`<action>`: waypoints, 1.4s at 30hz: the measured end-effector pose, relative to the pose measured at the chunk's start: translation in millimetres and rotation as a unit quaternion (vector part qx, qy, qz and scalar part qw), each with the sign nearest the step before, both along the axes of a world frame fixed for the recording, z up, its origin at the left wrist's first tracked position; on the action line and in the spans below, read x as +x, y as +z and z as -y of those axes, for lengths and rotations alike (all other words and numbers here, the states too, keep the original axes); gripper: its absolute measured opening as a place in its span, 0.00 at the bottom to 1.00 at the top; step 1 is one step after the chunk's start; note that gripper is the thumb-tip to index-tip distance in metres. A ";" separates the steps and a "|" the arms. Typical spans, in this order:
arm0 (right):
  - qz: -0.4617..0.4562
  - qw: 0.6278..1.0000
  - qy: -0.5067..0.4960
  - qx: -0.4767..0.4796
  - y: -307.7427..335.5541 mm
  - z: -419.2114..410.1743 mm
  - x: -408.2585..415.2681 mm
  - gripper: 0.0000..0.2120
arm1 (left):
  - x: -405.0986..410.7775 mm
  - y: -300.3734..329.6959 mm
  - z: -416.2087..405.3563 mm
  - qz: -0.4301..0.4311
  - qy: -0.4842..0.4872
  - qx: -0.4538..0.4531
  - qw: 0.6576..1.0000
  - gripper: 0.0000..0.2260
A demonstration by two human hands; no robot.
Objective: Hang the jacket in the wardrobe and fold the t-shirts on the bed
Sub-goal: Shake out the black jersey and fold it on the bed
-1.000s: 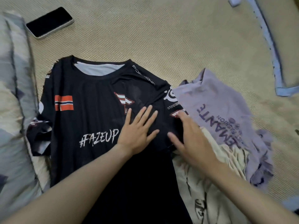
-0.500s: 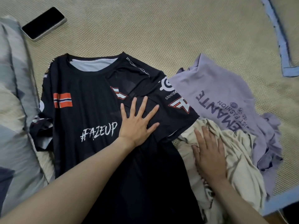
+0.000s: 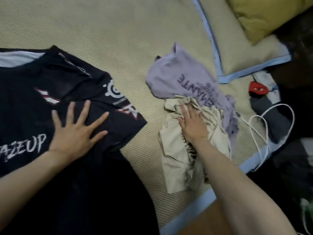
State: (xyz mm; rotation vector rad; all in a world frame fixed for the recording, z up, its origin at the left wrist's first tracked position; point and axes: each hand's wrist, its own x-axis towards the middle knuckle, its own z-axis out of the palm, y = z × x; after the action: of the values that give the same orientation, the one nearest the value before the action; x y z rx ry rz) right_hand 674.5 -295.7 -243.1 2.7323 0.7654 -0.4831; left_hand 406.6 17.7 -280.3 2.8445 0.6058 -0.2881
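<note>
The black t-shirt (image 3: pixel 55 102) is spread flat on the bed (image 3: pixel 118 39) at the left of the frame, not folded at all yet, with the left hand (image 3: pixel 76 131) pressing on it, fingers spread wide. The right hand (image 3: pixel 191 122) lies flat on the crumpled beige t-shirt (image 3: pixel 177 158) at centre right, with the purple t-shirt (image 3: pixel 177 77) bunched just above, so I'd say all the folding is left. No jacket or wardrobe in view, can't tell on that.
</note>
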 end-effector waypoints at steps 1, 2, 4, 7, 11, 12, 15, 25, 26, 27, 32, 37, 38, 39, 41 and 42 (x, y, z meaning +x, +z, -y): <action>-0.003 1.000 -0.005 -0.004 4.4 -2.8 -1.0 0.29 | 3.6 3.8 5.4 -0.006 0.002 0.014 1.000 0.30; 0.004 1.000 -0.006 0.001 10.9 -6.3 -6.8 0.28 | 7.1 7.9 10.1 -0.012 0.006 0.026 1.000 0.30; 0.058 0.997 0.011 0.053 28.9 -18.7 -29.1 0.28 | 14.8 14.6 18.6 -0.025 0.011 0.036 0.999 0.29; 0.052 0.976 0.052 0.206 44.5 -58.3 -81.5 0.24 | 23.5 20.0 29.7 -0.040 0.014 0.040 0.998 0.29; -0.108 0.954 -0.105 0.261 33.3 -121.0 -116.7 0.30 | 24.7 21.7 30.6 -0.034 0.023 0.008 0.999 0.30; -0.142 0.939 -0.162 0.269 29.1 -131.4 -114.6 0.31 | 22.8 22.2 29.4 -0.030 0.026 -0.004 0.999 0.30; -0.161 0.945 -0.174 0.224 20.8 -147.4 -105.2 0.14 | 12.9 28.1 22.3 -0.011 0.022 -0.029 0.999 0.32; -0.194 0.828 -0.324 0.415 23.5 -147.5 -46.7 0.11 | -33.9 13.9 21.5 0.014 0.038 0.005 0.999 0.38; -0.202 0.795 -0.353 0.450 26.1 -146.9 -47.4 0.06 | -37.3 11.3 22.9 0.009 0.041 0.004 0.999 0.38; -0.235 0.754 -0.381 0.481 27.4 -147.6 -52.6 0.04 | -40.7 9.4 24.3 0.004 0.043 0.003 0.999 0.37; -0.315 0.763 -0.343 0.448 12.7 -131.3 -94.5 0.32 | -48.9 8.5 23.2 -0.005 0.036 0.000 0.999 0.38; -0.216 0.732 -0.431 0.481 1.1 -117.3 -94.2 0.28 | -61.3 20.0 12.1 0.029 0.015 0.020 0.999 0.37; -0.175 0.746 -0.434 0.474 4.1 -118.8 -95.0 0.25 | -67.5 21.8 10.1 0.032 0.017 0.024 0.999 0.37; -0.136 0.764 -0.426 0.466 6.0 -119.2 -97.4 0.23 | -75.2 23.1 8.6 0.030 0.019 0.027 0.999 0.37; -0.088 0.805 -0.384 0.443 17.8 -119.7 -113.4 0.24 | -92.7 24.1 7.3 0.013 0.026 0.034 0.999 0.37; -0.066 0.830 -0.347 0.432 22.5 -119.7 -126.6 0.26 | -101.7 24.0 7.0 0.000 0.029 0.037 0.999 0.37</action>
State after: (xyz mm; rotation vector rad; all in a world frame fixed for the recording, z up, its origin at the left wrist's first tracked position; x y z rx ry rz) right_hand 547.8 -175.9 -220.6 3.8650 -0.1147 -0.5552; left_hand 305.0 10.7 -256.3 2.8913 0.7130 -0.2615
